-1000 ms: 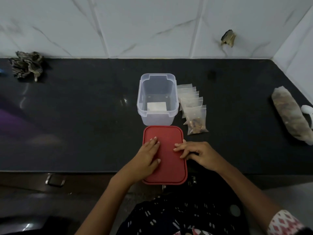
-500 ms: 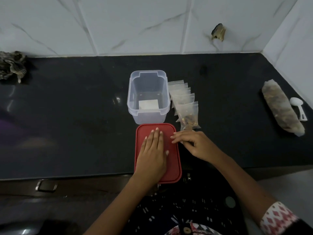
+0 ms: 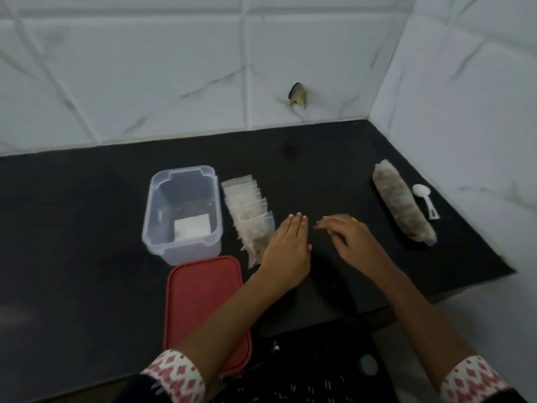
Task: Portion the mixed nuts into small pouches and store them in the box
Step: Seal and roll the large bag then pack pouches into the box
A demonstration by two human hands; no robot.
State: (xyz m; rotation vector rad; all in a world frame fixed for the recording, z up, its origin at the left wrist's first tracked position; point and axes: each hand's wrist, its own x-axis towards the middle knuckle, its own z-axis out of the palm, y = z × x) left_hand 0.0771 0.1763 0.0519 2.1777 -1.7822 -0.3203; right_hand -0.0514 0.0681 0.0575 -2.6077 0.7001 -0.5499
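A clear plastic box stands open on the black counter, with a white square of paper lying inside. Its red lid lies flat in front of it at the counter's edge. Right of the box lies an overlapping row of small clear pouches; the nearest one holds nuts. My left hand hovers flat, fingers straight, just right of the pouches, covering the nearest one's corner. My right hand is beside it, fingers relaxed, holding nothing. A long clear bag of mixed nuts lies further right.
A white plastic scoop lies right of the nut bag, near the side wall. White marble tiles back the counter, and a chipped spot marks the rear wall. The counter's front edge runs just under my forearms.
Both hands have left the red lid and moved right, past the pouches. The view has swung right, and the cloth at the far left is out of frame.
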